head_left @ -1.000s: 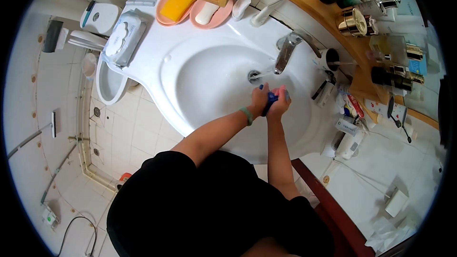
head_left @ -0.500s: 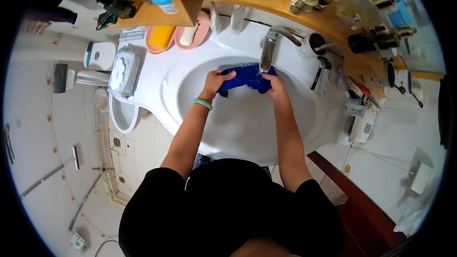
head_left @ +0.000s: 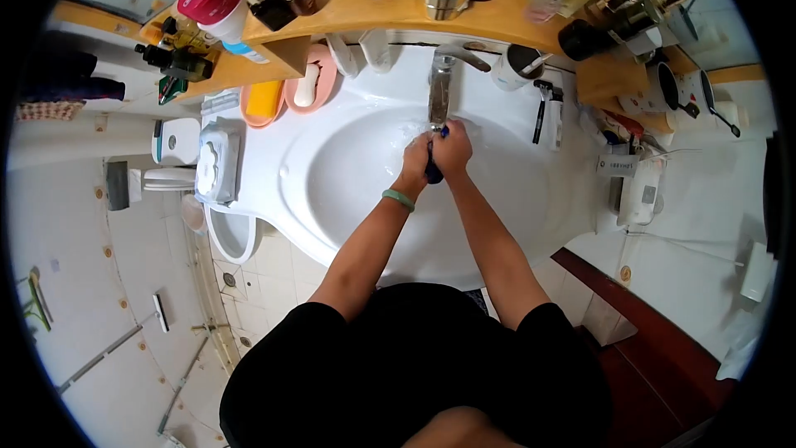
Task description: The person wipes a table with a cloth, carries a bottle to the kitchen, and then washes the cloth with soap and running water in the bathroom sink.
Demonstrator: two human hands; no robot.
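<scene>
A dark blue cloth is bunched between my two hands, mostly hidden by the fingers. My left hand, with a green bangle at the wrist, is closed around one side of it. On the other side my right hand is closed over the cloth, right against the left. Both hands are just below the spout of the chrome faucet, over the white sink. Splashing water shows around the hands at the back of the basin.
Left of the faucet lie two pink soap dishes, one with a yellow bar, one with a white bar. A wipes pack sits at the left edge. A cup and razor stand right. Jars crowd the wooden shelf.
The cloth was stretched wide between both hands under the faucet. Now the hands have come together and the cloth is squeezed into a small bunch. The view has shifted slightly.
</scene>
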